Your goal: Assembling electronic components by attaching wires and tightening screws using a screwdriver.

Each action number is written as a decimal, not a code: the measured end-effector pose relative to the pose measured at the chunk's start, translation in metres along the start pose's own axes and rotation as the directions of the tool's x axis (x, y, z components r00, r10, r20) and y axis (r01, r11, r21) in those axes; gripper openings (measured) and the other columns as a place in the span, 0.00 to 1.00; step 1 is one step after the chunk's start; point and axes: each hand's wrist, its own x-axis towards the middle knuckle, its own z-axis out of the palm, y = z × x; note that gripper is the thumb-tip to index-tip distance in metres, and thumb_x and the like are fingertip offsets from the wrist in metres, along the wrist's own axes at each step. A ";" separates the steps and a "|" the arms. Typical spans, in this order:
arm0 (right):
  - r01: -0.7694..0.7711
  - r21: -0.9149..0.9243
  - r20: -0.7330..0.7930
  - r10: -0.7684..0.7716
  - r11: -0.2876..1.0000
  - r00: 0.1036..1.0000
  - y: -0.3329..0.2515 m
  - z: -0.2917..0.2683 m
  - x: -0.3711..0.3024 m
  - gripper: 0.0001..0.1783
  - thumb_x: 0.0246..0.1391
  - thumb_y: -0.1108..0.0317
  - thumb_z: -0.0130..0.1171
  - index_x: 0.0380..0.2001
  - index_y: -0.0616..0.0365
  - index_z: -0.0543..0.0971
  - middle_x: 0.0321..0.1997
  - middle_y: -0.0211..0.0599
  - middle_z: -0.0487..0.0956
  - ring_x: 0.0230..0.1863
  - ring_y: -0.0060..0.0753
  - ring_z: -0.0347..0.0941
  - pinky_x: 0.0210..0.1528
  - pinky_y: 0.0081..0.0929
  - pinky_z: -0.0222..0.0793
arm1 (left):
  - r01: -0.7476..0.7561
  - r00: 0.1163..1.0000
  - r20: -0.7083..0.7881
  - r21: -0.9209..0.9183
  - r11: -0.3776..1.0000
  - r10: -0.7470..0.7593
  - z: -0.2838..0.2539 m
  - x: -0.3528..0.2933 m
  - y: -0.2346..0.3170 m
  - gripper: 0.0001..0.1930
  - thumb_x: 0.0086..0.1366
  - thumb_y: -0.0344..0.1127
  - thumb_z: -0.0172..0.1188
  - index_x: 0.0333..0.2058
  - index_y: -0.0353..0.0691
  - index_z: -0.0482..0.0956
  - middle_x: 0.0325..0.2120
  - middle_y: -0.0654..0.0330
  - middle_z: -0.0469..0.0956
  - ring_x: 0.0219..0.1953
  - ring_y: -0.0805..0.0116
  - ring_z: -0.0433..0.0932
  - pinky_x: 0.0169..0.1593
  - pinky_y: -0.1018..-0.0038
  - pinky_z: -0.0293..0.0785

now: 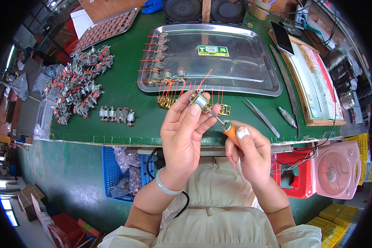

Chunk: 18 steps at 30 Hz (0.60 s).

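Observation:
My left hand (180,142) is raised over the table's near edge, its fingers closed round a small metal coil assembly (201,100) with a brass-coloured frame and a red wire. In my right hand (252,149) is a screwdriver (231,132) with an orange handle. Its shaft points up and left, and its tip is at the assembly, partly hidden by my left fingers. Just behind my hands, a row of brass frames (165,101) with upright red wires lies along a metal tray (235,80). Finished-looking coil assemblies (157,58) with red wires line the tray's left side.
Grey-and-red metal parts (78,84) are heaped at left, near a short row of similar parts (117,115). Tweezers (261,118), a long file (286,78) and a phone (281,37) lie at right. Two black fans (182,10) stand behind. A blue basket (111,182) sits below.

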 end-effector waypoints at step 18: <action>-0.235 0.156 0.197 0.203 0.959 0.959 -0.011 -0.012 0.016 0.12 0.51 0.66 0.46 0.35 0.65 0.66 0.18 0.38 0.70 0.16 0.21 0.66 0.17 0.16 0.61 | 0.022 0.990 0.137 0.119 0.993 -0.038 -0.005 0.002 0.011 0.16 0.62 0.30 0.48 0.48 0.32 0.64 0.39 0.50 0.73 0.39 0.58 0.76 0.42 0.70 0.75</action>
